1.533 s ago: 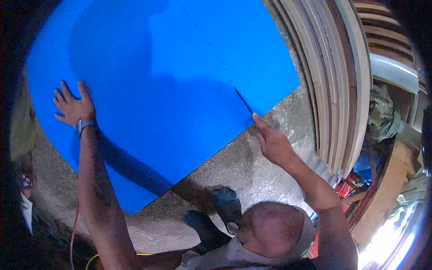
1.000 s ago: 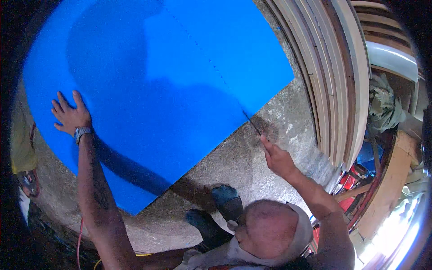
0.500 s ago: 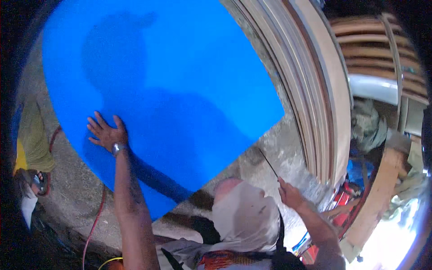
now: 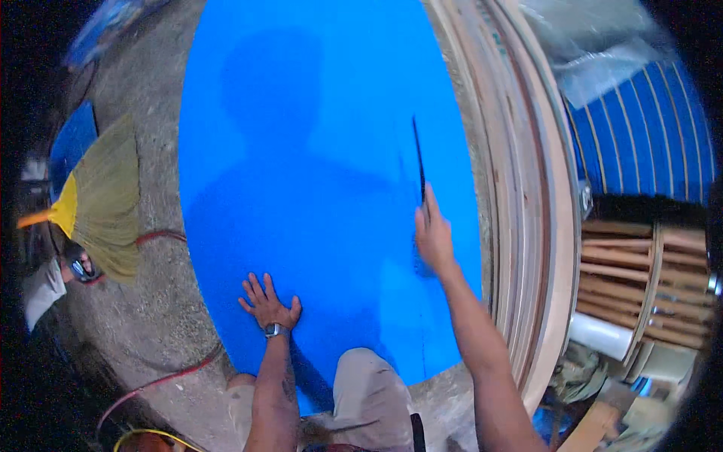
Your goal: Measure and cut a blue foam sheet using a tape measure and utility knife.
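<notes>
A large bright blue sheet (image 4: 354,226) lies flat on the floor, with my shadow across it. My left hand (image 4: 272,307) rests on it near the left edge, fingers spread and palm down, a watch (image 4: 274,329) on its wrist. Over the right part of the sheet, my right hand (image 4: 433,237) is closed around a thin, dark, straight tool (image 4: 419,154) that points away from me. Its exact kind is not clear. A faint dark line runs on the sheet near its lower right. My knee (image 4: 369,380) is at the near end.
Long boards (image 4: 535,203) stand stacked along the right side, close to the sheet. A straw broom (image 4: 109,196) lies at the left, by a person's hand and a red hose (image 4: 162,383). Wooden slats (image 4: 617,264) and a white roll (image 4: 600,335) are farther right.
My right hand has moved with the thin tool from beside the sheet's near corner to over the sheet. My left hand stays flat on the sheet. The view has turned, bringing the broom in.
</notes>
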A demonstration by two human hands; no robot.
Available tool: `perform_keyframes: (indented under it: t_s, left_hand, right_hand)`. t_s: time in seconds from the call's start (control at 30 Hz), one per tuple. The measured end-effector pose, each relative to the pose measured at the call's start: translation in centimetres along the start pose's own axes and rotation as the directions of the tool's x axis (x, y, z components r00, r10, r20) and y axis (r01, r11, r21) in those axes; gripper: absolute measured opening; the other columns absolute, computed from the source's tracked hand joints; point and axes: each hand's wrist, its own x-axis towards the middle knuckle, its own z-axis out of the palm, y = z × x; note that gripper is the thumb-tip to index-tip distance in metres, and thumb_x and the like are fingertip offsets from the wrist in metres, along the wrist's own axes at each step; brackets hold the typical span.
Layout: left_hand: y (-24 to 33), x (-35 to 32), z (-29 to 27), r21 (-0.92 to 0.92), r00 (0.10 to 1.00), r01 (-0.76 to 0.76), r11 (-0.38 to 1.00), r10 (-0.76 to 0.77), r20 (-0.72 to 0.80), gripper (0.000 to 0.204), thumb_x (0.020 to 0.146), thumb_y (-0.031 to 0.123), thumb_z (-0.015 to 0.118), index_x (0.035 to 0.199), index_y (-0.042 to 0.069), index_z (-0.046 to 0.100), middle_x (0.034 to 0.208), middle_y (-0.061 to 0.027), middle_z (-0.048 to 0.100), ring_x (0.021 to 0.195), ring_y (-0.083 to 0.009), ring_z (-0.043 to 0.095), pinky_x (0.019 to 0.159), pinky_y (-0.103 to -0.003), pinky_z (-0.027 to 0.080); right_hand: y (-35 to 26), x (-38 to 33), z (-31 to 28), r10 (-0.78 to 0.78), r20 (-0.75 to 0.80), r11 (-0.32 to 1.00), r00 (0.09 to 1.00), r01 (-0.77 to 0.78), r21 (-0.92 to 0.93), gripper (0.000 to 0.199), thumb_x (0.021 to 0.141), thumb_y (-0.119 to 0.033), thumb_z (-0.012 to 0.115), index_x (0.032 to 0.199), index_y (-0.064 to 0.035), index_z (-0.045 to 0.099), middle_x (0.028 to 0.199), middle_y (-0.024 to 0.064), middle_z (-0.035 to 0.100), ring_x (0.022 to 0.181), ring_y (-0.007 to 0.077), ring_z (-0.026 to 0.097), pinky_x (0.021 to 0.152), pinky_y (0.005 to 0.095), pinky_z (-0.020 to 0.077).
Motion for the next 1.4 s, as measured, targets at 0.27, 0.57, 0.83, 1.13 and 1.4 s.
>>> perform_keyframes:
  t_s: [0.27,0.57,0.83,1.13,1.4]
  left_hand:
    - [-1.0,-0.7,2.5,-0.038,0.994,-0.028,0.999,0.023,-0.106,0.091,0.061,0.060,0.051,0.137,0.020,0.024,0.145,-0.0151,0.014,0.133,-0.0366,0.010,0.099,-0.064,0.003]
    - [-1.1,-0.7,3.2,-0.064,0.978,-0.046,0.997,0.032,-0.205,0.091,0.066,0.069,0.040,0.141,0.025,0.013,0.146,-0.0122,0.011,0.133,-0.0357,0.011,0.099,-0.063,0.000]
    - [-1.0,-0.7,2.8,-0.005,0.984,-0.071,0.997,0.069,-0.165,0.088,0.068,0.067,0.039,0.135,0.012,0.028,0.142,-0.0216,0.017,0.132,-0.0407,0.011,0.100,-0.061,0.000]
    - [-1.0,-0.5,2.9,-0.035,0.975,-0.073,0.997,0.064,-0.212,0.086,0.069,0.066,0.038,0.136,0.015,0.025,0.143,-0.0192,0.017,0.132,-0.0385,0.013,0.100,-0.061,0.000]
    - [-0.6,0.1,2.5,0.002,0.964,-0.091,0.996,0.089,-0.250,0.084,0.070,0.062,0.038,0.135,0.010,0.029,0.142,-0.0199,0.019,0.132,-0.0394,0.014,0.101,-0.060,0.002]
  right_hand:
    - [0.6,23.9,6.2,-0.128,-0.019,0.951,0.992,0.117,-0.286,0.054,0.086,-0.020,0.046,0.136,-0.0137,0.026,0.087,0.0253,0.060,0.076,0.0425,0.058,0.069,0.0506,0.0454]
    - [0.5,25.9,6.7,-0.048,0.070,0.944,0.996,0.068,-0.321,0.053,0.086,-0.020,0.045,0.135,-0.0127,0.027,0.090,0.0255,0.060,0.080,0.0421,0.058,0.073,0.0480,0.0455]
    - [0.6,27.4,6.3,-0.065,0.084,0.918,0.994,0.092,-0.385,0.053,0.085,-0.019,0.045,0.134,-0.0099,0.028,0.095,0.0250,0.059,0.084,0.0416,0.058,0.076,0.0475,0.0450]
    - [0.6,30.2,7.2,0.004,0.208,0.897,0.978,0.089,-0.433,0.052,0.082,-0.017,0.042,0.132,-0.0079,0.031,0.101,0.0252,0.057,0.089,0.0413,0.057,0.082,0.0447,0.0449]
    - [3.9,15.0,4.8,-0.003,0.232,0.930,0.973,0.089,-0.358,0.050,0.085,-0.015,0.043,0.133,-0.0093,0.030,0.085,0.0286,0.058,0.075,0.0449,0.057,0.069,0.0527,0.0439]
